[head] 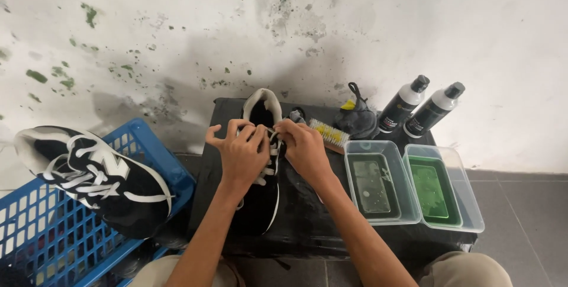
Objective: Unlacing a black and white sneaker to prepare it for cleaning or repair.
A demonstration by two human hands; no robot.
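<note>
A black sneaker (261,203) with white laces and a white heel lining lies lengthwise on a low black table (307,216). My left hand (241,155) rests over its lace area, fingers pinching a white lace (271,158). My right hand (305,148) sits just to the right of it, fingers closed on the same lacing near the top eyelets. The two hands touch over the shoe's tongue. The lace ends are hidden under my fingers.
A second black sneaker (94,177) lies on a blue plastic crate (148,145) at the left. On the table stand two clear tubs of liquid (378,183) (444,186), two black-and-white bottles (402,106) (433,109), a yellow-bristled brush (329,133) and a dark cloth (358,118). A stained wall runs behind.
</note>
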